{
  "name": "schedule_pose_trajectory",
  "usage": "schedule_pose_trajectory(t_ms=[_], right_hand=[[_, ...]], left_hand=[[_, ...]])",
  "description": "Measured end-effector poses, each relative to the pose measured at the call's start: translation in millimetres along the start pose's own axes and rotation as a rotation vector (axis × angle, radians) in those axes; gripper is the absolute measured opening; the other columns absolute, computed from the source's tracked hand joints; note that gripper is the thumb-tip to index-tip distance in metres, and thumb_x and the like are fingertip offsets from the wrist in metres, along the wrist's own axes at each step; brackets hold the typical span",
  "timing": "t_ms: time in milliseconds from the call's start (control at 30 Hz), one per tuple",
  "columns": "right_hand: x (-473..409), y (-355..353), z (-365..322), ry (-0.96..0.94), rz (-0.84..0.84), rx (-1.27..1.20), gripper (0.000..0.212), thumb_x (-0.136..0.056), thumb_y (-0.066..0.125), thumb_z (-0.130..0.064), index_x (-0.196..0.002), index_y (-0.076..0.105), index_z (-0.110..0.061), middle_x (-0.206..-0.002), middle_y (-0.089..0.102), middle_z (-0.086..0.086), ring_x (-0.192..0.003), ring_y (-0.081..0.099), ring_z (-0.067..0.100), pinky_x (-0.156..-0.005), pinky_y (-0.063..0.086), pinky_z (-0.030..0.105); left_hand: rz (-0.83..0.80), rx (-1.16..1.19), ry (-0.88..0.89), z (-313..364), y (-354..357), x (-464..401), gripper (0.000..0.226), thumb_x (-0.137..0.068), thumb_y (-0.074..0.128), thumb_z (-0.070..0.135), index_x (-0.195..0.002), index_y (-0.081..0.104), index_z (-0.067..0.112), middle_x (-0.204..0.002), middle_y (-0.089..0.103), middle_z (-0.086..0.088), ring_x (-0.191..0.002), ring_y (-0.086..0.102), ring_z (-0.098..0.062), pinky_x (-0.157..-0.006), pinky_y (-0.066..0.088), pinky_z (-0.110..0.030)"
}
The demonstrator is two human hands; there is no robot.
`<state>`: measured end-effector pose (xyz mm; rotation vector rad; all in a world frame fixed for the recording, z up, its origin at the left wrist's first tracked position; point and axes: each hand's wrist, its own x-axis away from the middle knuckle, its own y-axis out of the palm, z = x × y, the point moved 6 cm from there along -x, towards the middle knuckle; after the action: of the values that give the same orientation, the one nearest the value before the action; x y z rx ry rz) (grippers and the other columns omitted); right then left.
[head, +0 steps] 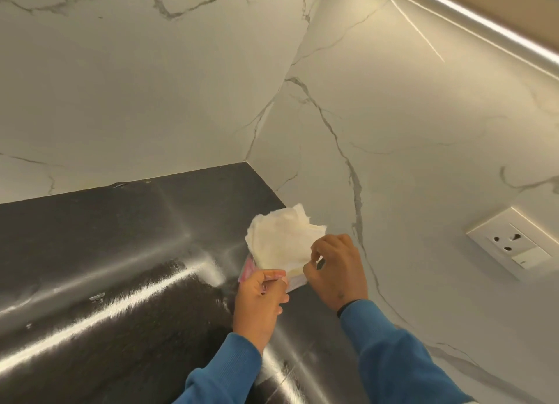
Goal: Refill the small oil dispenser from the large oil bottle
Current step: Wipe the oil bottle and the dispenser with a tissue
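The right hand (335, 270) pinches a white tissue (282, 243); the left hand (260, 297) grips the pink pack (246, 269) under it, above the dark counter (106, 252). No oil bottle or dispenser shows. This looks like wiping up; next, pull the tissue free.

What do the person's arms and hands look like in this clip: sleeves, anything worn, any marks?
Both arms wear blue ribbed-knit long sleeves. The left hand and right hand are bare, without gloves. A dark band shows at the right wrist, with a small dark mark just above it.
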<state>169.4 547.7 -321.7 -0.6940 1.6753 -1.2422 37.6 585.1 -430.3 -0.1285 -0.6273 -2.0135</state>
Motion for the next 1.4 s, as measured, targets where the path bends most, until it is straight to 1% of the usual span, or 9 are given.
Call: schedule_pose_trajectory(t_ms=[100,233,333,567,700,1067,1200,1300,1400], right_hand=[[1,-4,3,0.046,-0.086,-0.014,0.004,-0.075,0.068,-0.012,-0.075,0.067,-0.016,-0.074,0.063,-0.005,-0.083,0.052,0.02,-0.074,0.05,0.036],[6,-8,3,0.127,-0.146,-0.027,0.006,-0.084,0.067,-0.022,-0.088,0.071,-0.021,-0.088,0.057,-0.001,-0.078,0.057,0.019,-0.07,0.046,0.02],[7,-12,-1,0.121,-0.148,-0.019,0.003,-0.087,0.063,-0.023,-0.086,0.065,-0.021,-0.085,0.058,-0.001,-0.073,0.054,0.017,-0.06,0.034,0.014],[11,-31,-9,0.1,-0.016,-0.064,0.01,-0.087,0.058,-0.01,-0.085,0.056,-0.019,-0.08,0.061,-0.004,-0.071,0.053,0.017,-0.061,0.039,0.017],[10,-47,-9,0.095,0.058,-0.093,0.009,-0.088,0.06,-0.01,-0.09,0.063,-0.017,-0.083,0.063,-0.004,-0.071,0.054,0.017,-0.065,0.043,0.021],[15,-108,-20,0.071,0.256,-0.113,0.011,-0.084,0.062,-0.013,-0.086,0.071,-0.019,-0.076,0.068,-0.008,-0.08,0.049,0.019,-0.072,0.049,0.035],[32,-135,-15,0.173,0.328,-0.227,0.012,-0.086,0.063,-0.013,-0.089,0.073,-0.02,-0.077,0.066,-0.012,-0.082,0.05,0.017,-0.07,0.041,0.022],[52,-151,-6,0.262,0.376,-0.34,0.013,-0.085,0.066,-0.012,-0.087,0.072,-0.023,-0.075,0.065,-0.016,-0.078,0.053,0.015,-0.068,0.038,0.014],[82,-163,5,0.332,0.421,-0.434,0.014,-0.085,0.068,-0.01,-0.083,0.072,-0.024,-0.074,0.066,-0.015,-0.071,0.057,0.007,-0.065,0.043,0.01]], left_hand=[[0.025,-0.071,0.071,6,3,0,0.023,-0.091,0.068,0.016,-0.105,0.063,0.034,-0.102,0.07,0.0,-0.088,0.071,-0.018,-0.077,0.06,-0.035],[0.025,-0.293,0.127,8,4,-6,0.039,-0.089,0.068,0.018,-0.116,0.051,0.04,-0.09,0.063,0.0,-0.088,0.063,-0.012,-0.088,0.057,-0.041],[0.057,-0.41,0.168,6,0,-10,0.034,-0.086,0.069,0.017,-0.102,0.05,0.039,-0.075,0.06,-0.002,-0.079,0.063,-0.016,-0.083,0.058,-0.044],[0.05,-0.506,0.214,-4,-3,-9,0.042,-0.083,0.074,0.018,-0.105,0.045,0.04,-0.072,0.059,0.002,-0.076,0.062,-0.015,-0.081,0.059,-0.043],[0.04,-0.507,0.229,-5,-4,-8,0.041,-0.084,0.071,0.011,-0.105,0.047,0.037,-0.073,0.059,0.002,-0.077,0.062,-0.014,-0.084,0.059,-0.044],[0.05,-0.263,0.274,25,1,24,0.041,-0.092,0.068,0.023,-0.11,0.044,0.051,-0.103,0.062,0.006,-0.092,0.064,-0.012,-0.079,0.061,-0.042],[-0.012,0.113,0.211,42,6,63,0.033,-0.099,0.056,0.044,-0.129,0.041,0.042,-0.111,0.065,0.004,-0.082,0.073,-0.009,-0.064,0.057,-0.022],[-0.107,0.203,0.178,46,12,88,0.07,-0.079,0.059,0.069,-0.139,0.041,0.039,-0.118,0.067,0.0,-0.091,0.074,-0.012,-0.067,0.059,-0.024],[-0.157,0.11,0.153,42,22,107,0.073,-0.068,0.083,0.055,-0.131,0.052,0.034,-0.113,0.071,0.003,-0.099,0.073,-0.019,-0.076,0.061,-0.036]])
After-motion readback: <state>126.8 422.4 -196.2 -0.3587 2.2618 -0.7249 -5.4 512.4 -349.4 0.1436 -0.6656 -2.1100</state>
